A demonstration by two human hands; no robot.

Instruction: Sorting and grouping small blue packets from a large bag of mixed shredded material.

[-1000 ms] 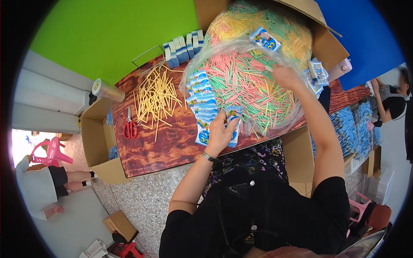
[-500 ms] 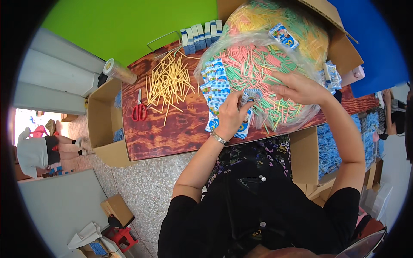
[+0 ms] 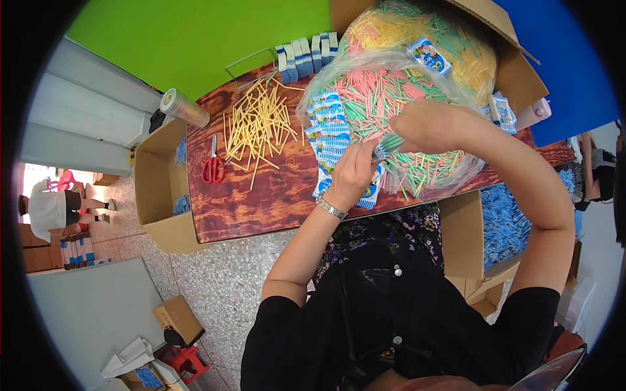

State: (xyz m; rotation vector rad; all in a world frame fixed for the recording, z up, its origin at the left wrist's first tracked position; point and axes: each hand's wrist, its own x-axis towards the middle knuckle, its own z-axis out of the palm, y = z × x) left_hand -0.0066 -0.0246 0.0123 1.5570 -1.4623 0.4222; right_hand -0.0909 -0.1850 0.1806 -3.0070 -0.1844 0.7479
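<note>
Your left grip (image 3: 353, 174) is pinched together, thumb and fingertips pressed on a small blue-and-white packet (image 3: 379, 155), which sits at the one to two o'clock side of that hand. Your right grip (image 3: 425, 126), at two o'clock from the left, is bent over with the fingers curled in; the back of your hand covers most of them, so you can't tell how far apart they stand or how firmly they hold anything. Green sticks (image 3: 392, 142) show just under those fingers, between your two hands and right by the packet.

An overlapping row of packets (image 3: 329, 124) runs toward eleven o'clock from your left hand, its near end partly beneath that hand. At one o'clock lies the clear plastic bag (image 3: 324, 77), full of pink, green and yellow sticks, with your right hand above it. A single packet (image 3: 430, 55) rests past it, also toward one o'clock.

Farther out on the counter (image 3: 261, 208), you have a loose pile of pale yellow sticks (image 3: 261, 124) at ten o'clock, red-handled scissors (image 3: 213, 168) at nine, and blue-and-white bundles (image 3: 305, 58) standing at eleven. A carton of blue packets (image 3: 507, 228) is below the counter, between three and four o'clock
</note>
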